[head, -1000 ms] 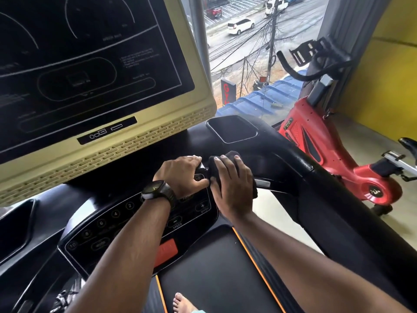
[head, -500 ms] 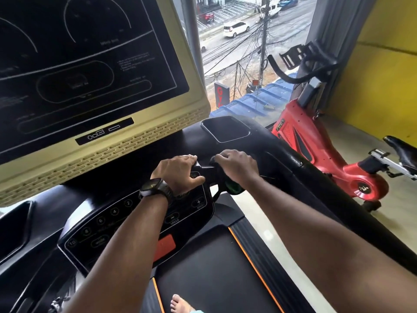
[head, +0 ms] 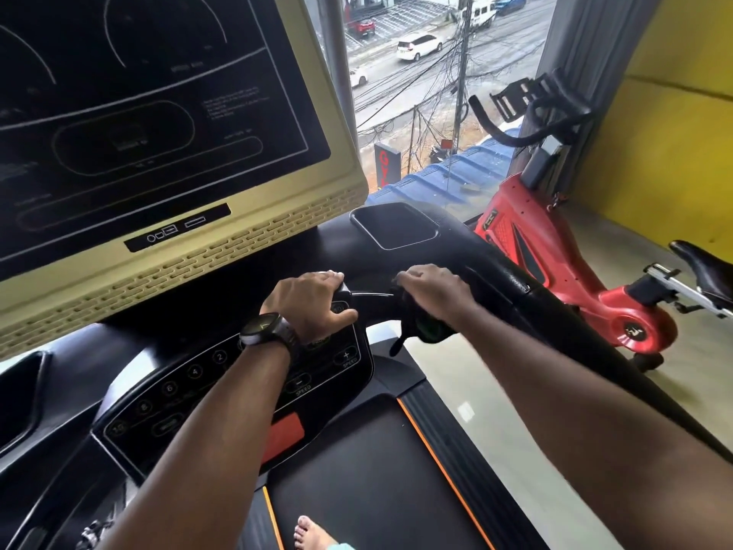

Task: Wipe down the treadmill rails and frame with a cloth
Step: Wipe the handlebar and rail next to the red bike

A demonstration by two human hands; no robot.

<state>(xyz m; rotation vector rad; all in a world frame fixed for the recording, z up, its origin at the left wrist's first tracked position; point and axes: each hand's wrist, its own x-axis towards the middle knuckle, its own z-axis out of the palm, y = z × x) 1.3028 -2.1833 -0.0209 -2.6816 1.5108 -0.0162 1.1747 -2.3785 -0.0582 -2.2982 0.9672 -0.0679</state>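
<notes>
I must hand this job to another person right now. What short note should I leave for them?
Left hand: grips the short handle at the edge of the button panel.
Right hand: holds the dark cloth over the same handle, further right; the cloth's end hangs below.
Done: cannot tell which parts are already wiped.
Left: finish this handle, then probably the long side rail on the right and the rest of the frame.

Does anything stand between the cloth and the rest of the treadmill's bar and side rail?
The left hand grips the bar just left of the cloth that the right hand holds, covering that stretch. Toward the right rail, nothing visible intervenes.
</notes>
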